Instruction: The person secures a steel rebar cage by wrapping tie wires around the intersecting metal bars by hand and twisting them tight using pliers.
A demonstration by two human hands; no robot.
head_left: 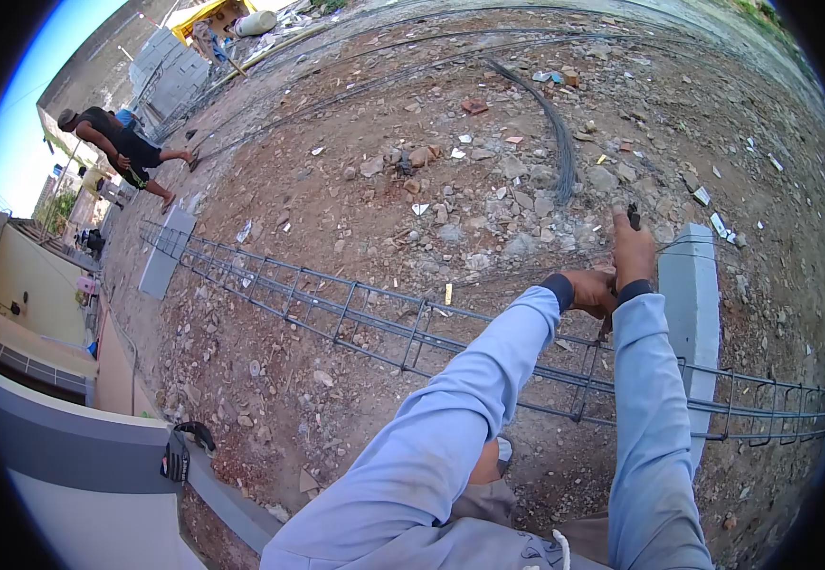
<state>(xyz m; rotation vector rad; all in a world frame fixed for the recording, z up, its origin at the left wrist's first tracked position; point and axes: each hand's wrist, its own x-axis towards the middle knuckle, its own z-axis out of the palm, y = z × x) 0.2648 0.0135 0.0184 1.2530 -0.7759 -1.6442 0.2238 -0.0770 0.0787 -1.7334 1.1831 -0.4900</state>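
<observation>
My right hand [634, 255] is closed around a dark tool [633, 215]; only its black end shows above the fist, so its kind is unclear. Just beside it, my left hand [589, 291] is curled shut, and what it grips is hidden. Thin dark wire shows near both hands. Below them runs a long rebar cage [417, 334] of steel bars with square stirrups, crossing the view from left to right. One grey block [690, 313] supports the cage right of my hands; another grey block [167, 255] lies under its far left end.
Rubble and tile shards cover the dirt ground. A bundle of steel wire [555, 133] and long rebars [384, 81] lie ahead. A person [123, 142] walks at the upper left, near stacked blocks [170, 71]. A low wall [70, 427] holds a black glove [177, 458].
</observation>
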